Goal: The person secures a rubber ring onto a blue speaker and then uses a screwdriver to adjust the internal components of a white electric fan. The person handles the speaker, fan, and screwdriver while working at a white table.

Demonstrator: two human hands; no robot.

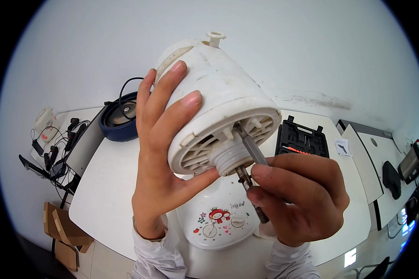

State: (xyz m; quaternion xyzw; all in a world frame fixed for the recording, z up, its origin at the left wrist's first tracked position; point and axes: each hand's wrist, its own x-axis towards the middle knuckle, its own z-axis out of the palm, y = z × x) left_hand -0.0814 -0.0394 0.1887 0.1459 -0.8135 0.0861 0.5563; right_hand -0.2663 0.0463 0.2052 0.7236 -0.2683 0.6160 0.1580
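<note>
My left hand (159,144) holds up a white plastic fan motor housing (214,79), fingers spread over its side and thumb under the front rim. The housing is tilted, its slotted front facing down toward me. From a white threaded collar (233,156) at its centre sticks out a worn metal shaft (243,174). My right hand (307,195) pinches a slim grey metal tool (253,148) between thumb and fingers. The tool's tip reaches into a slot in the front, beside the collar. Its rear end is hidden by my fingers.
Below lies a white fan base (219,237) with cartoon decoration and two knobs, on a white table (107,186). Behind stand a navy round pot (118,128) with a black cord and an open black tool case (305,139). Cardboard (63,228) and tangled cables (60,153) are at the left.
</note>
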